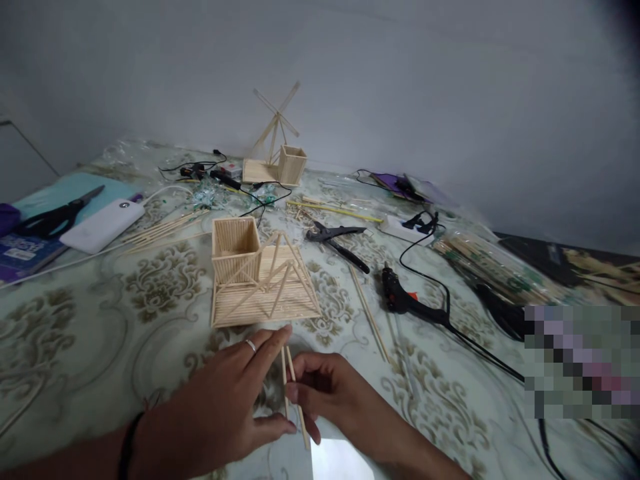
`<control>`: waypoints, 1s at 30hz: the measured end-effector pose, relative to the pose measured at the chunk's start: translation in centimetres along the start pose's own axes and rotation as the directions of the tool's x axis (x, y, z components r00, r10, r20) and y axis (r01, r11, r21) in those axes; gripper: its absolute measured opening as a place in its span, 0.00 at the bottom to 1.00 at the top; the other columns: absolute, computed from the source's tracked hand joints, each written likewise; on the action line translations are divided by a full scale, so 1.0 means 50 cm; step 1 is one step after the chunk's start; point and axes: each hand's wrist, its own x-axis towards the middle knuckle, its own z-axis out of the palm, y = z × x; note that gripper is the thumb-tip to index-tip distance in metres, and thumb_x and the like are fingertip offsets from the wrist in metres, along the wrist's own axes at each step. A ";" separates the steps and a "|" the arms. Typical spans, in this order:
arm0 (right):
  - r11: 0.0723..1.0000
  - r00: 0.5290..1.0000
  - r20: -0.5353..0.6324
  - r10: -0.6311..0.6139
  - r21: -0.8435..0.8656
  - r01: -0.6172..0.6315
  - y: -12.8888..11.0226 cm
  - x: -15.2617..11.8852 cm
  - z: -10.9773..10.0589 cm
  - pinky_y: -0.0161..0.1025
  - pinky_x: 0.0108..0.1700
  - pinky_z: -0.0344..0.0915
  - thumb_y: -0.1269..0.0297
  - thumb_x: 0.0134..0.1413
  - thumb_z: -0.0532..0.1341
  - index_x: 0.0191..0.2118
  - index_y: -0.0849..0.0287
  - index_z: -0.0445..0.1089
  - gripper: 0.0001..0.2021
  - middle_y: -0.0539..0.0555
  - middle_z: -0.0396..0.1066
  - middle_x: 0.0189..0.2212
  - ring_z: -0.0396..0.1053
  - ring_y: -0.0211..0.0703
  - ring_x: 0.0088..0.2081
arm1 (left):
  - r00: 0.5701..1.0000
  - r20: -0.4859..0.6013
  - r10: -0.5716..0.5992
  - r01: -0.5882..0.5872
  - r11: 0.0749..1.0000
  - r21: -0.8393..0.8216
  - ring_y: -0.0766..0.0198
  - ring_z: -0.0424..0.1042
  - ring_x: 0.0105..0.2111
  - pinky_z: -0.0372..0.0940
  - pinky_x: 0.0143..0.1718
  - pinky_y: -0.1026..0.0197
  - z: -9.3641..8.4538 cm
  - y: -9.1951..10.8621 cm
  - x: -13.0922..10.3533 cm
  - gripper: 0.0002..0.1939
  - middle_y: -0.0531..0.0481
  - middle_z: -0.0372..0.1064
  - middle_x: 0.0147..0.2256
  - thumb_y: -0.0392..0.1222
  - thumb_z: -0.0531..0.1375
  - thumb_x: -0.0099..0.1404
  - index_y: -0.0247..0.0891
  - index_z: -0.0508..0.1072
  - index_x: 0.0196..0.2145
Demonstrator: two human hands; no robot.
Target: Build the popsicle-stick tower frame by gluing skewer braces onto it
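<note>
In the lower middle, two thin wooden sticks (pixel 299 407) stand side by side between my hands. My right hand (pixel 333 390) pinches them with thumb and fingers. My left hand (pixel 230 387), a ring on one finger, spans the left stick, its fingertips at the upper end and its thumb near the lower end. Just beyond my hands sits a stick-built model (pixel 265 300) with a slatted base, a square open box (pixel 236 247) at its back left and triangular frames on the right.
Pliers (pixel 345 243) and a black glue gun (pixel 410 300) with its cord lie to the right, near loose sticks (pixel 369 313) and bagged sticks (pixel 495 267). At left are scissors (pixel 65 213) and a white power bank (pixel 103 225). A windmill-like stick model (pixel 260 172) stands behind.
</note>
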 end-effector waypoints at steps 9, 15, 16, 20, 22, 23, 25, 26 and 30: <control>1.000 0.997 -0.068 -0.021 -0.006 0.021 -0.005 0.007 0.004 0.35 0.27 0.64 0.41 0.51 0.78 0.32 0.58 0.75 0.24 0.44 0.70 0.19 0.62 0.33 0.20 | 0.998 0.026 0.048 -0.048 0.999 -0.025 0.37 0.77 0.64 0.77 0.62 0.37 -0.005 -0.002 0.005 0.65 0.33 0.73 0.68 0.56 0.82 0.54 0.44 0.51 0.78; 0.999 0.998 -0.058 -0.034 0.010 0.035 -0.007 0.010 0.007 0.33 0.25 0.64 0.41 0.50 0.79 0.30 0.57 0.72 0.25 0.44 0.71 0.18 0.63 0.33 0.19 | 1.000 0.003 0.029 -0.029 0.999 -0.035 0.38 0.78 0.63 0.78 0.60 0.39 -0.012 0.000 0.011 0.63 0.34 0.73 0.67 0.51 0.83 0.51 0.43 0.55 0.75; 0.999 0.998 -0.058 -0.036 0.012 0.037 -0.006 0.010 0.006 0.33 0.25 0.64 0.41 0.50 0.79 0.30 0.57 0.72 0.25 0.44 0.71 0.18 0.64 0.33 0.19 | 1.000 -0.001 0.025 -0.025 0.999 -0.037 0.38 0.78 0.62 0.78 0.60 0.39 -0.013 0.001 0.012 0.60 0.35 0.75 0.66 0.51 0.83 0.50 0.43 0.59 0.73; 0.998 0.997 -0.055 -0.061 0.022 0.062 0.000 0.011 0.006 0.33 0.26 0.66 0.41 0.52 0.78 0.31 0.57 0.73 0.25 0.44 0.72 0.19 0.66 0.33 0.19 | 0.999 -0.029 0.037 -0.038 0.999 -0.031 0.39 0.79 0.61 0.77 0.61 0.40 -0.011 0.001 0.014 0.56 0.36 0.76 0.64 0.49 0.82 0.52 0.42 0.62 0.71; 0.997 0.997 -0.047 -0.067 0.022 0.069 0.002 0.013 0.005 0.33 0.26 0.67 0.41 0.52 0.78 0.30 0.57 0.73 0.25 0.45 0.72 0.19 0.66 0.33 0.19 | 0.998 -0.036 0.045 -0.046 0.999 -0.025 0.40 0.78 0.62 0.76 0.62 0.40 -0.007 -0.002 0.013 0.58 0.35 0.74 0.66 0.50 0.81 0.53 0.43 0.58 0.74; 0.997 0.997 -0.045 -0.067 0.022 0.068 0.003 0.013 0.005 0.34 0.26 0.67 0.40 0.53 0.77 0.30 0.57 0.73 0.25 0.45 0.72 0.19 0.66 0.33 0.19 | 0.998 -0.031 0.046 -0.047 0.999 -0.024 0.40 0.77 0.63 0.76 0.63 0.40 -0.004 -0.004 0.012 0.60 0.35 0.73 0.67 0.51 0.80 0.54 0.43 0.55 0.76; 0.998 0.997 -0.041 -0.061 0.024 0.062 0.005 0.013 0.005 0.34 0.27 0.67 0.40 0.53 0.77 0.30 0.57 0.73 0.25 0.45 0.72 0.19 0.66 0.33 0.19 | 0.999 -0.009 0.052 -0.052 0.998 -0.033 0.40 0.76 0.65 0.75 0.64 0.40 0.000 -0.009 0.010 0.63 0.36 0.72 0.69 0.52 0.81 0.53 0.45 0.53 0.77; 0.998 0.997 -0.037 -0.061 0.027 0.062 0.005 0.012 0.005 0.34 0.26 0.67 0.40 0.52 0.77 0.29 0.57 0.72 0.25 0.45 0.72 0.19 0.66 0.33 0.19 | 0.999 0.003 0.054 -0.054 0.998 -0.040 0.41 0.76 0.65 0.75 0.64 0.40 0.001 -0.011 0.009 0.64 0.36 0.71 0.69 0.52 0.81 0.53 0.45 0.52 0.78; 0.997 0.997 -0.040 -0.068 0.033 0.069 0.004 0.005 0.004 0.34 0.27 0.68 0.39 0.53 0.77 0.29 0.57 0.72 0.26 0.45 0.73 0.20 0.67 0.33 0.19 | 0.999 0.032 0.020 -0.016 0.994 -0.110 0.40 0.76 0.66 0.75 0.65 0.39 -0.006 -0.013 0.011 0.66 0.36 0.70 0.70 0.50 0.82 0.52 0.49 0.52 0.79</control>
